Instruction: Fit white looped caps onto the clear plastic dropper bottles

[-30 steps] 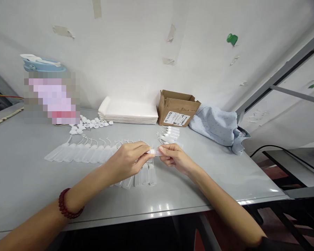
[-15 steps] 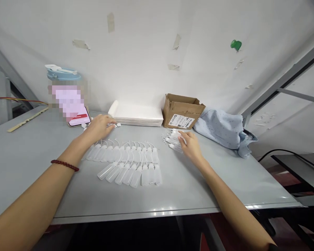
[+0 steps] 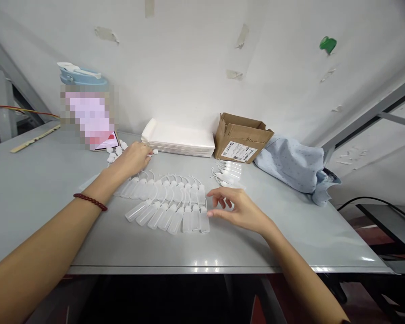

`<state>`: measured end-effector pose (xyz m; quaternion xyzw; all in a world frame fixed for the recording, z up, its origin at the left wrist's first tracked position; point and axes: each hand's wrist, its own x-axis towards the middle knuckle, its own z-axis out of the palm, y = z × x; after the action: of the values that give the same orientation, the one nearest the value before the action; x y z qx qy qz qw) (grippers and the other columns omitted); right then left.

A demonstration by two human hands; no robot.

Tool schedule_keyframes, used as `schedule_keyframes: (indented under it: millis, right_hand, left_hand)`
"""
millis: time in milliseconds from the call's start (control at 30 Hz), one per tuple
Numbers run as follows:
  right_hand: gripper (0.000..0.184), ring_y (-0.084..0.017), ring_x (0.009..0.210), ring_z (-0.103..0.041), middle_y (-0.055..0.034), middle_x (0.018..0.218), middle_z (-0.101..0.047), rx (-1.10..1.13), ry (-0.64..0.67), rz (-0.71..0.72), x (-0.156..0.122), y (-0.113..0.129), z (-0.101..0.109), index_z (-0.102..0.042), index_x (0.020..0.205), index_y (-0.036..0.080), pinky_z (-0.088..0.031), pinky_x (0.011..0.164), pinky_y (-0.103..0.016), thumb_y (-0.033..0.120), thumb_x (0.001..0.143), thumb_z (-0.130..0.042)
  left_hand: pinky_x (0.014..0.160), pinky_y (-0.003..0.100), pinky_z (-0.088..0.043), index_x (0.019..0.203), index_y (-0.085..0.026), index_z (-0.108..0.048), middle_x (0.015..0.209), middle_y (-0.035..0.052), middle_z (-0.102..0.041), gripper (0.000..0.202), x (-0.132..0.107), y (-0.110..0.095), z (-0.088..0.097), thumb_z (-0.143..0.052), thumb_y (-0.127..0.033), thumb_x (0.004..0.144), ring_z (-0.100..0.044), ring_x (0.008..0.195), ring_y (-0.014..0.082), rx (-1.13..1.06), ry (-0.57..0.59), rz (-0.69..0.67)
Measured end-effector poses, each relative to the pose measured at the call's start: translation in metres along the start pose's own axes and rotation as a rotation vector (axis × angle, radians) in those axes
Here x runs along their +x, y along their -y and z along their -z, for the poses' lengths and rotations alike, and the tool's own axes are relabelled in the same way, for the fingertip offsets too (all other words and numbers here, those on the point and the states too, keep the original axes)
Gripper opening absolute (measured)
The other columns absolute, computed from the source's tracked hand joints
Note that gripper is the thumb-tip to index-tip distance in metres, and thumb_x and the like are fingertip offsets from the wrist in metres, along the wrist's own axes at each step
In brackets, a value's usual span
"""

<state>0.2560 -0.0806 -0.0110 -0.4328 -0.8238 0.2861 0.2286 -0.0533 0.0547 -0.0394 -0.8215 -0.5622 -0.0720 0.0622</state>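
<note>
Label first: the open brown cardboard box at the back has a white printed sticker with what look like barcodes, but the print's too small for me to read. The phone on the left is mostly pixelated, pinkish-lilac screen with some red near the bottom, so no words there either.

As for what's changed: a second ago both hands were together mid-table, pinching a clear piece with a white top. Half a second ago the right hand's fingers were at the little bundle of capped translucent tubes with white strings in front of the box. Now the right hand is lower and further left, fingers spread with nothing in them, right by the end of two rows of translucent white stringed tubes on the grey table: back row, front row. Can't tell if the thumb touches the last front one.

Left hand is still over by the small white plastic caps; its fingertips are partly hidden, so can't tell whether it's gripping one.
</note>
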Motion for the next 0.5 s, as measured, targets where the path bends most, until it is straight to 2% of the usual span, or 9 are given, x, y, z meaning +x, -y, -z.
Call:
schedule_keyframes:
  millis: [133,333,500]
  right_hand:
    - [0.054,-0.013,0.064,-0.052,-0.0017,0.083,-0.062,-0.114,0.133,0.027,-0.004,0.005,-0.005,-0.061,0.104,0.021,-0.038,0.058,-0.025,0.057,0.066,-0.07]
    - [0.063,-0.015,0.068,-0.053,-0.0039,0.086,-0.06,-0.26,0.135,0.067,-0.003,0.006,-0.011,-0.059,0.1,0.017,-0.036,0.058,-0.025,0.065,0.061,-0.068]
    - [0.066,-0.016,0.068,-0.054,-0.0038,0.084,-0.058,-0.29,0.13,0.09,-0.001,0.002,-0.014,-0.059,0.103,0.017,-0.036,0.058,-0.025,0.066,0.06,-0.068]
  left_hand:
    - [0.085,0.036,-0.042,0.097,-0.01,-0.064,0.097,0.0145,-0.067,0.035,-0.003,-0.016,0.008,-0.037,-0.024,0.08,-0.058,0.098,0.0281,-0.07,-0.11,0.011]
    - [0.084,0.033,-0.042,0.094,-0.013,-0.062,0.098,0.0118,-0.067,0.03,-0.01,-0.038,0.018,-0.039,-0.027,0.08,-0.059,0.095,0.0245,-0.182,-0.201,-0.017]
    - [0.082,0.033,-0.043,0.091,-0.015,-0.061,0.094,0.0096,-0.067,0.026,-0.015,-0.044,0.02,-0.042,-0.028,0.08,-0.059,0.092,0.0237,-0.233,-0.22,-0.029]
